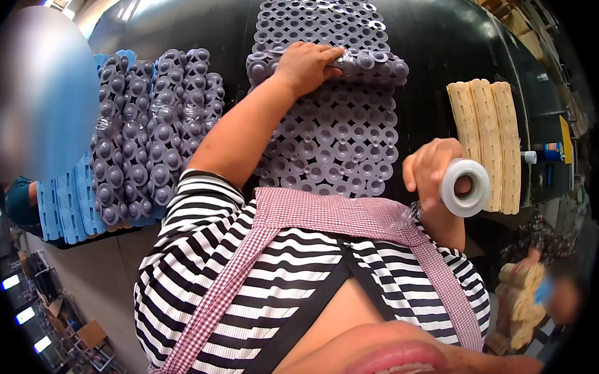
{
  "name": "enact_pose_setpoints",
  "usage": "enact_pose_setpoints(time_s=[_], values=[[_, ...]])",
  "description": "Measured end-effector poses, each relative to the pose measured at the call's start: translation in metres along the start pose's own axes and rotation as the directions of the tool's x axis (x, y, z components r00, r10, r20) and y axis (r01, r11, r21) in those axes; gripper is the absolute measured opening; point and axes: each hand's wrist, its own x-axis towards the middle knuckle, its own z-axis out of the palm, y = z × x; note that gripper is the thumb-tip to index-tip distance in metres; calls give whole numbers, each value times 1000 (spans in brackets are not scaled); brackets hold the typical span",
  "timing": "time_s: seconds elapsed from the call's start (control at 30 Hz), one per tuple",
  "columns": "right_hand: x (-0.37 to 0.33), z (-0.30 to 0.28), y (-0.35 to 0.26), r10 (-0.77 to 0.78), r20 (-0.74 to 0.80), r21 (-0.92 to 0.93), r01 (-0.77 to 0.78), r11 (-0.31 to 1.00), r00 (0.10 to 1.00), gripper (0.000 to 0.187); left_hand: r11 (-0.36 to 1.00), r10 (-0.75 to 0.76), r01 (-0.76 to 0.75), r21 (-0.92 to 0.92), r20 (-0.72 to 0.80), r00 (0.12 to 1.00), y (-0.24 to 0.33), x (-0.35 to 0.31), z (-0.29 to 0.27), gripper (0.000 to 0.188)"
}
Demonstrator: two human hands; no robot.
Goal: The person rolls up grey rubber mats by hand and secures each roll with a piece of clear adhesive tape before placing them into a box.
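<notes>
A grey-purple bath mat (337,136) with round suction cups lies in front of me, its far part turned into a raised fold that runs crosswise. My left hand (308,65) rests over this fold, its fingers curled onto it, and a shiny scrap of transparent film shows by the fingertips. Another stretch of cupped matting (320,21) lies beyond the fold; whether it is the same mat I cannot tell. Held up at the right in my right hand (432,172) is a roll of transparent film (466,188), its hollow core facing up at me.
Several folded grey-purple mats (156,132), some wrapped in film, stand on the left above blue mats (69,205). Beige folded mats (486,144) lie on the right of the black table (427,70). One person is at the far left, another at the lower right with beige mats (521,298).
</notes>
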Motion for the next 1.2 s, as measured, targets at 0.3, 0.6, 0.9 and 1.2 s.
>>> enact_pose_setpoints(time_s=[0.3, 0.6, 0.9, 1.2], values=[[-190, -60, -29, 89, -993, -87, -994, -64, 81, 25, 980, 28, -29, 199, 11, 1000, 13, -17, -7, 92], [-242, -98, 13, -192, -953, -230, -972, -42, 233, 44, 906, -277, 389, 169, -459, 844, 39, -99, -172, 57], [-215, -70, 1, -226, -936, -239, -958, -158, 271, 41, 268, -479, 817, 511, -665, 573, -7, -297, -320, 76], [-171, -38, 0, -228, -914, -316, -942, -114, 335, 43, 273, -456, 817, 508, -680, 575, -10, -311, -282, 62]])
